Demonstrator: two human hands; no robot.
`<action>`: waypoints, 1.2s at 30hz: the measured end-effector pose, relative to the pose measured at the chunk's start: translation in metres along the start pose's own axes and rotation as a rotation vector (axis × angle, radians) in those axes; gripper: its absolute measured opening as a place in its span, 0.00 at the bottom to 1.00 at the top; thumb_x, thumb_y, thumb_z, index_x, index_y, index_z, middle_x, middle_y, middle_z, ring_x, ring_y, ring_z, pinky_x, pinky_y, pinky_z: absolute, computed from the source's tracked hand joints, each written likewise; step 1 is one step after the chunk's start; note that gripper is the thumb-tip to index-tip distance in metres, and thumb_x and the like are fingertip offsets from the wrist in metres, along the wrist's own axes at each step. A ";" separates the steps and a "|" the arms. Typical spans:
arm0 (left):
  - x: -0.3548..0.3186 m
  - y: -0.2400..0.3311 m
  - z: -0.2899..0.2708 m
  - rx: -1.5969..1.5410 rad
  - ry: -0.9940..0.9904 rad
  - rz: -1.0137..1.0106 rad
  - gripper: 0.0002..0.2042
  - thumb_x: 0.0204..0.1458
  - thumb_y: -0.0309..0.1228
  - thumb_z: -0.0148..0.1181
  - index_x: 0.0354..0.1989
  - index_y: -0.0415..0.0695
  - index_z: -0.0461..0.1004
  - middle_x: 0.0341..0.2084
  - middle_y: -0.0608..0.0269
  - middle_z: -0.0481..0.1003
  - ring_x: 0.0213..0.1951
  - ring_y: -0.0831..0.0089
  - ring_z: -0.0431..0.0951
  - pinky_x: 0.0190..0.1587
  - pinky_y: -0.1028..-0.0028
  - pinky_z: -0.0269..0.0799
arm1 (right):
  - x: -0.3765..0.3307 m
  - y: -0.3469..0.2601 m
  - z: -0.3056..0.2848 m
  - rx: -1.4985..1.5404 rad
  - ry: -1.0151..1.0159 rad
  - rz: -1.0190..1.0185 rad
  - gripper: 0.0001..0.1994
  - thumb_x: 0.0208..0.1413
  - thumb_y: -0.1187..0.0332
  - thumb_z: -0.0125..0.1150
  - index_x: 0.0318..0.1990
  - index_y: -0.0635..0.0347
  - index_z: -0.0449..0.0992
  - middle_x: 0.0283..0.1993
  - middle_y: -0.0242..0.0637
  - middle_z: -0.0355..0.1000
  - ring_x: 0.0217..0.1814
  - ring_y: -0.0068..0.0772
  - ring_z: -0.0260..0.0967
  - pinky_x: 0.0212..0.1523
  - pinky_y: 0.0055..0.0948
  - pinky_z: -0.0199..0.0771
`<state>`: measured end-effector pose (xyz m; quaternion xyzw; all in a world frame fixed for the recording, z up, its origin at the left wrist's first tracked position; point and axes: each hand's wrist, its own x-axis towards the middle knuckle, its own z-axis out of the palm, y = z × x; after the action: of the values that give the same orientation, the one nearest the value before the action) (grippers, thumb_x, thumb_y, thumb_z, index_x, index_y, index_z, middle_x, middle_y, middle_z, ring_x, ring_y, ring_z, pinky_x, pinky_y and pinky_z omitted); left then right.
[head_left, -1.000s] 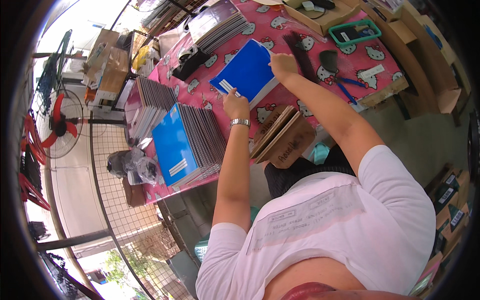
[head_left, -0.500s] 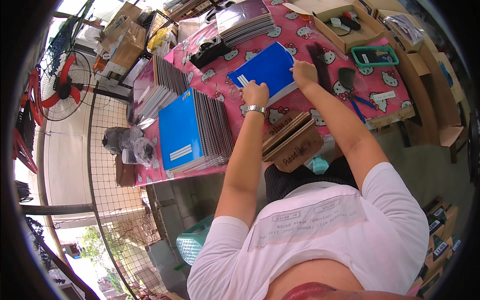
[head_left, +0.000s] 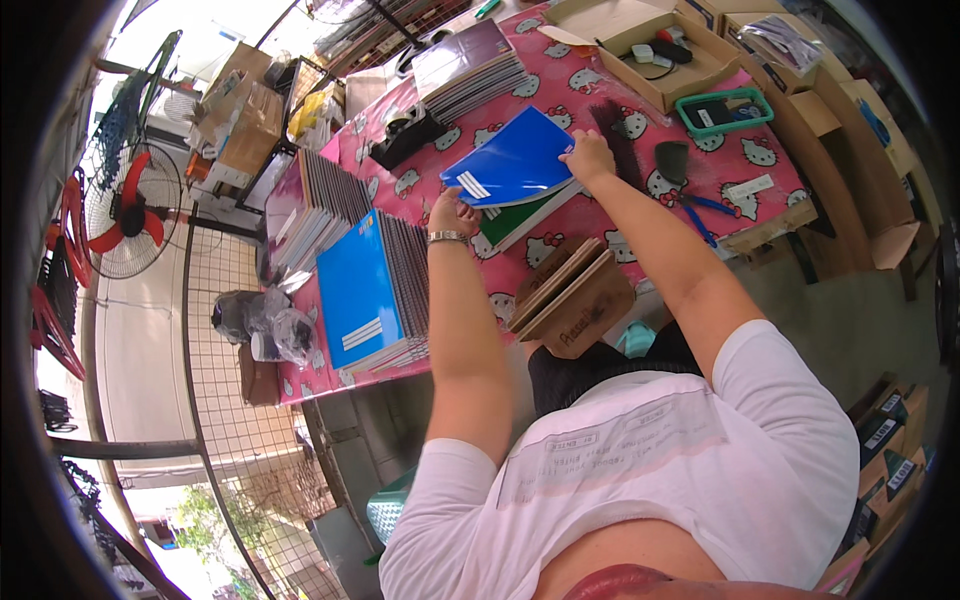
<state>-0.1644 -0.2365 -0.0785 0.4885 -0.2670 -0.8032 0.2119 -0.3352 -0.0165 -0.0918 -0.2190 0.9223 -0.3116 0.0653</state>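
Over the pink patterned table, a blue-covered notebook (head_left: 515, 155) is tilted, its near edge raised. My left hand (head_left: 455, 213) pinches its lower left corner, with a metal watch on the wrist. At its right edge, my right hand (head_left: 588, 157) has its fingers closed on the cover. Under it lies a green-covered notebook (head_left: 520, 222), only partly showing. Left of my left hand stands a stack of blue spiral notebooks (head_left: 365, 290). Behind that is another stack with purple covers (head_left: 320, 200).
At the back are more stacked notebooks (head_left: 470, 70) and a black tape dispenser (head_left: 408, 138). To the right lie dark binding wires (head_left: 612, 140), blue-handled pliers (head_left: 700, 218), a green basket (head_left: 725, 112) and an open cardboard box (head_left: 670, 75). Cardboard pieces (head_left: 575, 305) jut at the near edge.
The blue notebook has come up off the pile, uncovering the green one beneath. My left hand has moved left and down to the notebook's corner; the whole view has turned slightly.
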 end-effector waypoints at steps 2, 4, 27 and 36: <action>-0.022 -0.025 0.037 0.448 -0.133 -0.074 0.11 0.52 0.21 0.56 0.43 0.39 0.66 0.38 0.54 0.74 0.37 0.60 0.79 0.37 0.66 0.78 | 0.014 0.029 -0.009 0.027 -0.049 0.121 0.29 0.47 0.53 0.71 0.55 0.53 0.71 0.59 0.43 0.67 0.62 0.48 0.65 0.56 0.45 0.70; -0.034 -0.009 0.026 0.504 -0.210 0.203 0.17 0.51 0.15 0.52 0.50 0.39 0.65 0.43 0.52 0.74 0.42 0.57 0.78 0.40 0.62 0.78 | 0.014 0.013 -0.018 0.078 -0.071 0.102 0.35 0.44 0.51 0.73 0.59 0.51 0.68 0.61 0.45 0.65 0.63 0.49 0.64 0.59 0.44 0.68; -0.141 -0.167 -0.112 0.093 -0.115 0.733 0.24 0.60 0.30 0.49 0.64 0.37 0.55 0.54 0.55 0.61 0.54 0.65 0.64 0.56 0.66 0.61 | -0.192 0.073 -0.023 1.124 -0.231 -0.313 0.28 0.55 0.60 0.66 0.58 0.62 0.62 0.51 0.40 0.67 0.56 0.31 0.63 0.59 0.31 0.62; -0.225 -0.143 0.017 0.986 0.102 1.890 0.28 0.53 0.24 0.54 0.64 0.35 0.57 0.58 0.49 0.64 0.63 0.54 0.62 0.69 0.53 0.45 | -0.202 0.083 -0.018 1.009 -0.060 -0.374 0.15 0.60 0.63 0.57 0.49 0.62 0.68 0.45 0.42 0.69 0.51 0.35 0.67 0.56 0.34 0.64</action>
<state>-0.0935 0.0125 -0.0118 0.1480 -0.8238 -0.0948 0.5390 -0.1893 0.1416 -0.1310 -0.3296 0.6013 -0.7158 0.1322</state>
